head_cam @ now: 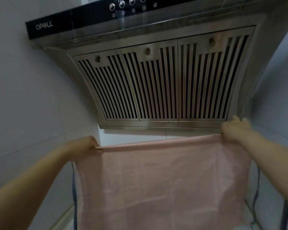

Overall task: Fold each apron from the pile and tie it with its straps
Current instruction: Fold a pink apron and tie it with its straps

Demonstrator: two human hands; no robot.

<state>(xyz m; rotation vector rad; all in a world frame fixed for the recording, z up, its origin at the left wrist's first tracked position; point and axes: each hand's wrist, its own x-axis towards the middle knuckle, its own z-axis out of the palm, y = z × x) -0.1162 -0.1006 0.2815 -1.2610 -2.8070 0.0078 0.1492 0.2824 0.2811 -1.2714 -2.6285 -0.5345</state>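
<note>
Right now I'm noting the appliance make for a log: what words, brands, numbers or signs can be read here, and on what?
"OPOLL": white brand on the black glass panel of the steel range hood; last letters blurred.
A power symbol under the round metal buttons; four other icons too small to read.
The pink cloth apron: no text.
</note>
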